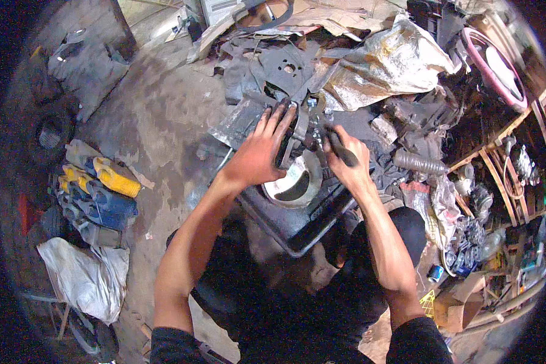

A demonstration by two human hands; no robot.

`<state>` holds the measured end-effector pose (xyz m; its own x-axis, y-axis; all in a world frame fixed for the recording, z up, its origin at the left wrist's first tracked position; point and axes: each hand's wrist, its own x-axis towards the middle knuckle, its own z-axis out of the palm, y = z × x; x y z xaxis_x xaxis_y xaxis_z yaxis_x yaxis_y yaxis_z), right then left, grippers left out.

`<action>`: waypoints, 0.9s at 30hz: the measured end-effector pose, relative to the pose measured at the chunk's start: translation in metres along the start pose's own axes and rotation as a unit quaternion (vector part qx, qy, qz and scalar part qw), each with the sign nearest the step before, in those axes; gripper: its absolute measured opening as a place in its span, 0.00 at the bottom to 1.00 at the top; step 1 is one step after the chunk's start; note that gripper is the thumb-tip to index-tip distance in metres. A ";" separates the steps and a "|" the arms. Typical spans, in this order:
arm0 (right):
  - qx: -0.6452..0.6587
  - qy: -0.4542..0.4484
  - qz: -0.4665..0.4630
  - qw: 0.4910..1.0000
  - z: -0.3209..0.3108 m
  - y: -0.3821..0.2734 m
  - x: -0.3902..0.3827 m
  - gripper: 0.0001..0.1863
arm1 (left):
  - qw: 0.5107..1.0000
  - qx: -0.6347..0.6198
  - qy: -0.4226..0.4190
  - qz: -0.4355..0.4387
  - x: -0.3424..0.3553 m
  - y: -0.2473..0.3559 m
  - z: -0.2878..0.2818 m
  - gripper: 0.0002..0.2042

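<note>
My left hand [256, 151] is spread over a dark metal piece [294, 142], fingers stretched toward its far end and thumb low near a pale, bowl-like round part [292, 197]. My right hand [349, 151] grips a dark tool handle [343, 153] just right of that piece; the tool's working end is hard to make out. Under both hands is a black tray-like housing [288, 239], resting low between my knees. A grey dented plate [225, 127] lies beside my left fingers.
Dark sheet scraps [255, 70] and a dirty silver sack [382, 60] lie beyond. Yellow and blue jugs [118, 176] and a white sack [85, 279] are at left. At right are a pink ring [472, 42], a ribbed hose [418, 161], wooden slats [491, 182] and a cardboard box [461, 300].
</note>
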<state>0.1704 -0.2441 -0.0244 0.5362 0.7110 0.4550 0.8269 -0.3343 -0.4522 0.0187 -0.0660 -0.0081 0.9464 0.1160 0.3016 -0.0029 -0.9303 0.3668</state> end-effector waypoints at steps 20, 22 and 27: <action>0.221 0.022 0.117 0.968 0.012 -0.029 -0.001 0.14 | 0.999 0.013 -0.001 -0.035 0.001 0.004 0.004 0.63; 0.230 0.033 0.065 0.970 0.002 -0.037 0.001 0.14 | 0.999 0.026 0.005 -0.042 -0.005 0.001 0.004 0.63; 0.212 -0.083 -0.046 0.973 0.014 -0.039 -0.016 0.15 | 0.999 0.028 0.032 0.006 0.001 -0.004 0.014 0.61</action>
<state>0.1271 -0.2340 -0.0254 0.3994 0.8275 0.3947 0.7076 -0.0045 -0.7066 0.0244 -0.0671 -0.0212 0.9236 0.1252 0.3624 0.0054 -0.9494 0.3141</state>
